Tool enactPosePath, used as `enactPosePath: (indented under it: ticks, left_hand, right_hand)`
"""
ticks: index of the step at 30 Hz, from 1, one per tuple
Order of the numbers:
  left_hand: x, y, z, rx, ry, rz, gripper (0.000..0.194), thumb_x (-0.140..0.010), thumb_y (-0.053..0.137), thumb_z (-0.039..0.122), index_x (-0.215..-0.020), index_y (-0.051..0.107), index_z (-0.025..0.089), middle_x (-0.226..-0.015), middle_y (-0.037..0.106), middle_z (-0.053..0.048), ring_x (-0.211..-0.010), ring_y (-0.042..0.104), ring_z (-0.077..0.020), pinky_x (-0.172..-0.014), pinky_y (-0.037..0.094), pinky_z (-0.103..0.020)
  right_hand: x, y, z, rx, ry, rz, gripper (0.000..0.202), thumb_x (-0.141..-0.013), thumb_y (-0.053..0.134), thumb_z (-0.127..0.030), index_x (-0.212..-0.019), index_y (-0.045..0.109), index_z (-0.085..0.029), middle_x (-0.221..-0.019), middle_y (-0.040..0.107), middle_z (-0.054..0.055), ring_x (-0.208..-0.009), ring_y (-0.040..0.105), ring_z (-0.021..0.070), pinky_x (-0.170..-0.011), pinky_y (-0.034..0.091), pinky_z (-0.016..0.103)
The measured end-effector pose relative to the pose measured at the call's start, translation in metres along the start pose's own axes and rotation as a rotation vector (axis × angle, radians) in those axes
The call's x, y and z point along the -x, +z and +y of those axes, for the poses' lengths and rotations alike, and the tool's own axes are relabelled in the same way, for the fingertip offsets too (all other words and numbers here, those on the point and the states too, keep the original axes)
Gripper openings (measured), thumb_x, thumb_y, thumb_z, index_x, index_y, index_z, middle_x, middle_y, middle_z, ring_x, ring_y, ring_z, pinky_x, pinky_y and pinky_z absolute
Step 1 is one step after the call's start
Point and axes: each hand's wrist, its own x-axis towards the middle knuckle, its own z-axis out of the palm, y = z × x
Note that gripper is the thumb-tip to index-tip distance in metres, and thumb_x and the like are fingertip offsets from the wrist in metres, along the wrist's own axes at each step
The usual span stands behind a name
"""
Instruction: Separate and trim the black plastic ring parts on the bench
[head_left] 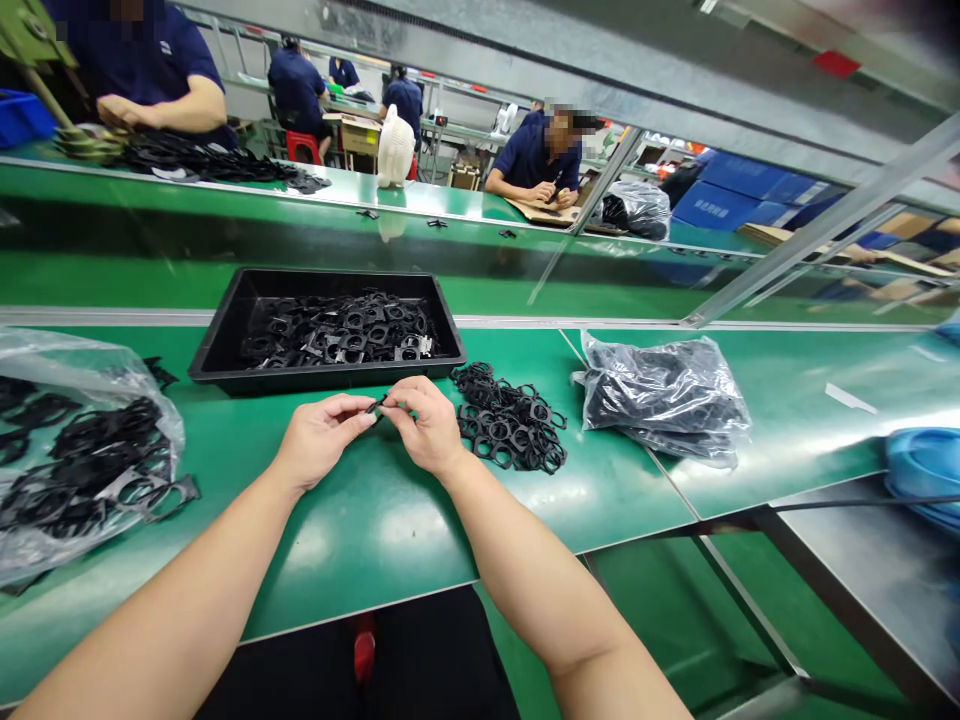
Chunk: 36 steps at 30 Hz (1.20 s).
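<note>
Between my two hands is a small black plastic part (377, 405), seen nearly edge-on and partly covered by my fingers. My left hand (319, 435) pinches its left end, and my right hand (426, 425) pinches the right end. Just beyond them stands a black tray (330, 377) holding many black ring-shaped plastic parts (352, 325). A loose pile of similar black ring parts (510, 420) lies on the green table right of my right hand. Off to the left, an open clear plastic bag (161, 385) holds more black parts, some spilling from its mouth.
A closed clear bag of black parts (664, 395) lies on the table (367, 540) to the right. A blue object (926, 465) sits at the far right edge. Behind a low barrier runs a conveyor (510, 280) with a few small parts along it; several co-workers sit beyond.
</note>
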Motion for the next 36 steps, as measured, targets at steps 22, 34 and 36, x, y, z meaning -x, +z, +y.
enactPosePath:
  ticks: [22,34,36]
  left_hand:
    - [0.002,0.002,0.006,-0.074,-0.011,0.003,0.031,-0.068,0.072,0.038,-0.089,0.071,0.016,-0.075,0.068,-0.004,-0.061,0.059,-0.0133,-0.062,0.050,-0.028]
    - [-0.003,0.003,0.002,0.075,0.081,0.135,0.031,-0.068,0.072,0.032,-0.095,0.067,0.018,-0.097,0.066,-0.006,-0.077,0.063,-0.0148,-0.074,0.052,-0.032]
    - [-0.004,0.002,0.004,0.181,-0.067,0.126,0.043,-0.064,0.076,0.031,-0.102,0.064,0.015,-0.089,0.068,-0.005,-0.069,0.062,-0.0127,-0.068,0.052,-0.030]
  right_hand:
    - [0.005,0.007,-0.007,-0.118,0.295,-0.007,0.017,-0.085,0.051,-0.030,-0.096,0.058,-0.019,-0.085,0.062,0.002,-0.077,0.057,0.0123,-0.075,0.047,0.026]
    - [-0.001,0.013,0.001,-0.741,0.741,-0.008,0.039,-0.063,0.073,-0.033,-0.094,0.055,-0.018,-0.059,0.054,-0.007,-0.052,0.057,0.0092,-0.051,0.048,0.022]
    - [0.000,0.013,0.002,-0.698,0.703,-0.023,0.033,-0.065,0.072,-0.032,-0.091,0.058,-0.017,-0.060,0.055,-0.006,-0.053,0.057,0.0086,-0.053,0.047,0.023]
